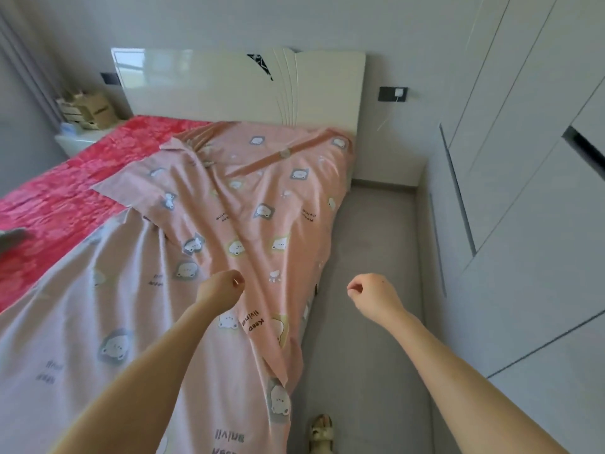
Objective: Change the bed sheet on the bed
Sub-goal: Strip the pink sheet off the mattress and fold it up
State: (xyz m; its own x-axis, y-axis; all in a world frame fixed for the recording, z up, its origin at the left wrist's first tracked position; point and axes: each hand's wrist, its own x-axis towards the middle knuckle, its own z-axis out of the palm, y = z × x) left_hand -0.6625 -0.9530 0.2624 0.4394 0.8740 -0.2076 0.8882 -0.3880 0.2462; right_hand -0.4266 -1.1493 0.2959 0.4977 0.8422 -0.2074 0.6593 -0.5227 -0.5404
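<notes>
Half the red bedding (65, 198) under rumpled pink sheet (255, 204); white wardrobe (523, 158) alongside

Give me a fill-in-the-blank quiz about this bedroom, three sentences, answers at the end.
1. The cartoon-printed sheet is ____ in colour.
2. The part of the bed that it leaves uncovered is ____.
3. The right hand hangs over the ____, with its fingers curled.
Missing words: pink; red; floor.

Smooth pink printed cloth sheet (262, 198), crinkled red cloth cover (65, 191), glossy cream headboard (212, 90).
</notes>
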